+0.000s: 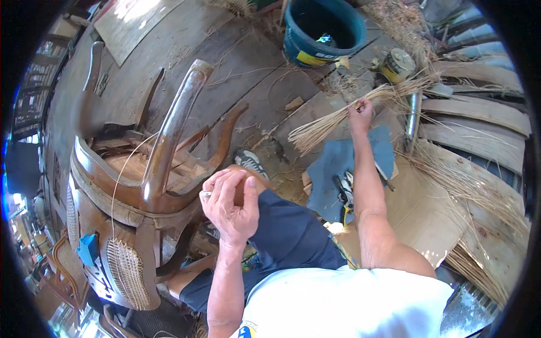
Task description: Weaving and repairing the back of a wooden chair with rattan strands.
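My right hand (360,115) is closed around a bundle of thin, pale rattan strands (318,130), stretched out ahead on the right. The bundle's cut ends fan out to the left of the hand. My left hand (231,203) is raised in front of my knee with its fingers curled together and a ring on one; their inner side is hidden. Just left of it a brown wooden chair (177,124) lies overturned, legs up. A woven cane panel (127,267) fills part of its frame, and one loose strand (115,197) arches up from there.
A dark teal bucket (298,42) and a tin can (398,66) stand at the far side. Pliers and other tools (345,194) lie on a blue-grey cloth (324,169) over cardboard (428,219). More strands (479,270) and curved wooden pieces (473,107) occupy the right.
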A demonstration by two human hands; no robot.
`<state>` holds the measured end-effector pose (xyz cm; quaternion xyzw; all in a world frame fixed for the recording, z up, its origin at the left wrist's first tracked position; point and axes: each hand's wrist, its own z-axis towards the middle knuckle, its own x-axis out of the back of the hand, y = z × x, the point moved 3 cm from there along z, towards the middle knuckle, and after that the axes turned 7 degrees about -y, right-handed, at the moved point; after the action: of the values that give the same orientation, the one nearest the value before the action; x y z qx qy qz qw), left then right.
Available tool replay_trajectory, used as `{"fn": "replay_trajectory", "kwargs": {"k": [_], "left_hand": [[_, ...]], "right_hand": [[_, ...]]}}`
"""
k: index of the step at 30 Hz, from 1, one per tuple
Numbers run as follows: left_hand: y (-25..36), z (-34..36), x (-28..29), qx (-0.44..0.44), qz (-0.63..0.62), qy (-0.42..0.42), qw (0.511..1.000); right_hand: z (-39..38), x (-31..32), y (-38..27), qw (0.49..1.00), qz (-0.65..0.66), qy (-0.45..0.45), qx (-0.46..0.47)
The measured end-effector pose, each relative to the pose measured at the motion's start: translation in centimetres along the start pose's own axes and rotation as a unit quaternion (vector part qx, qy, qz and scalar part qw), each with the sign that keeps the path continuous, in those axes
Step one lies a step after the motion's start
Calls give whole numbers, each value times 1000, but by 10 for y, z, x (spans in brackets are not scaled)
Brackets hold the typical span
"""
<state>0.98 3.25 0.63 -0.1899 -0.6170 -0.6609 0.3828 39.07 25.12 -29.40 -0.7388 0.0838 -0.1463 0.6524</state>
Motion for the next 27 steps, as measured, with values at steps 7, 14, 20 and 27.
{"fn": "replay_trajectory", "kwargs": {"k": [7,14,20,27], "left_hand": [[-13,-18,6,3,13,26,1000],[-9,-16,0,16,-6,29,999],[-27,-24,20,8,10,90,996],[-26,-16,11,-25,-59,113,992]], "right_hand": [[-37,14,-94,997,10,-39,-64],[-26,41,-121,998,-2,-62,-30],[-11,29,-123,919,-345,31,186],[28,58,36,931,0,-223,-291]]}}
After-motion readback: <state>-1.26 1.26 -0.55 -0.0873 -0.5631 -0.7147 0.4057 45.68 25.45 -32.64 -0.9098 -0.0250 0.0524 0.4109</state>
